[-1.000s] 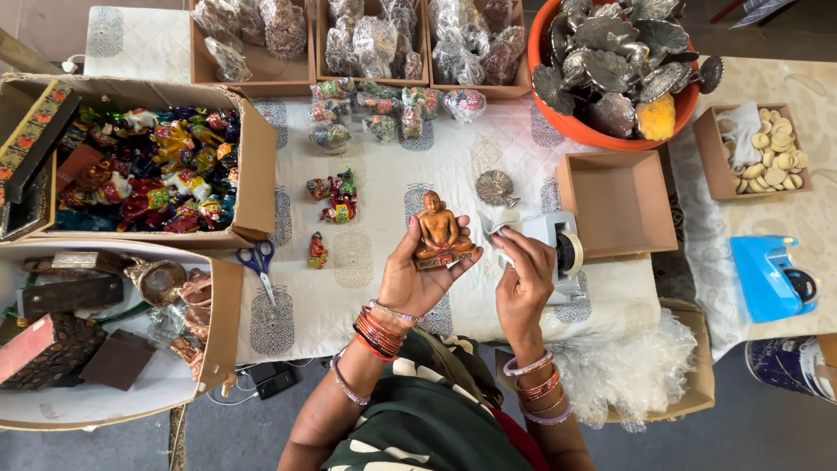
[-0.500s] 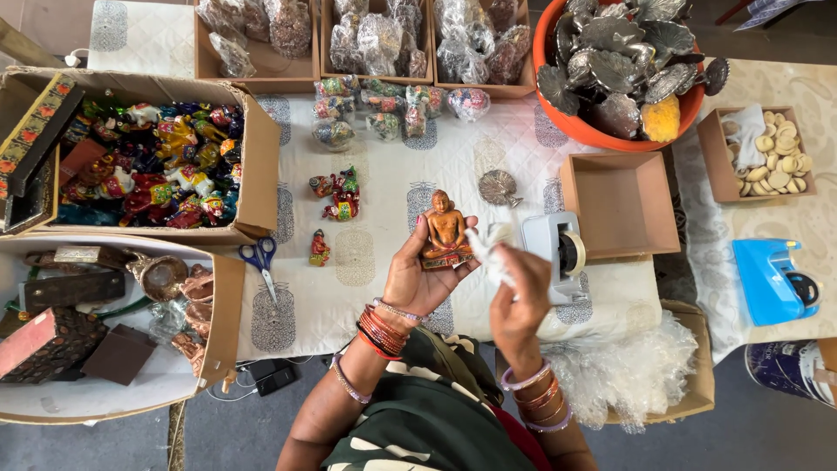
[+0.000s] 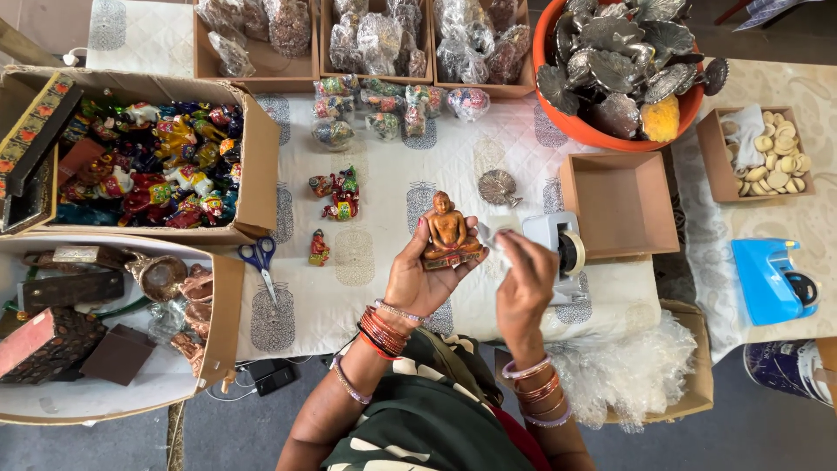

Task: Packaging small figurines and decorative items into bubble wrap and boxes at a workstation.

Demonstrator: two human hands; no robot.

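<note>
— Figurine (image 3: 449, 234), seated and orange-brown: where is it held?

— It is cradled upright in the left hand (image 3: 420, 275), just above the middle of the white patterned cloth (image 3: 384, 279). The fingers are curled narrowly under and around its base, so the weight is borne by the palm.

— And the right hand (image 3: 526, 283)?

— It is raised at three o'clock of the figurine, just beside it. The fingertips are pinched on a small clear strip (image 3: 493, 247), probably tape or film; its far end appears to reach the figurine's side, though contact cannot be confirmed.

— How is the figurine judged to handle?

— It is judged stiff and solid, fairly light for one hand, with a smooth painted or glazed surface that may be slippery. The head and arms are thin against the body and are judged fragile; the broad base is the safest place to be gripped, as is done now.

— What is seen around it?

— A tape dispenser (image 3: 558, 249) is set at three o'clock, behind the right hand. An empty cardboard tray (image 3: 615, 202) lies at two o'clock. Small painted figures (image 3: 336, 194) are placed at ten o'clock, blue-handled scissors (image 3: 259, 259) at nine o'clock, and an orange bowl (image 3: 575, 122) of silvery pieces at one o'clock.
</note>
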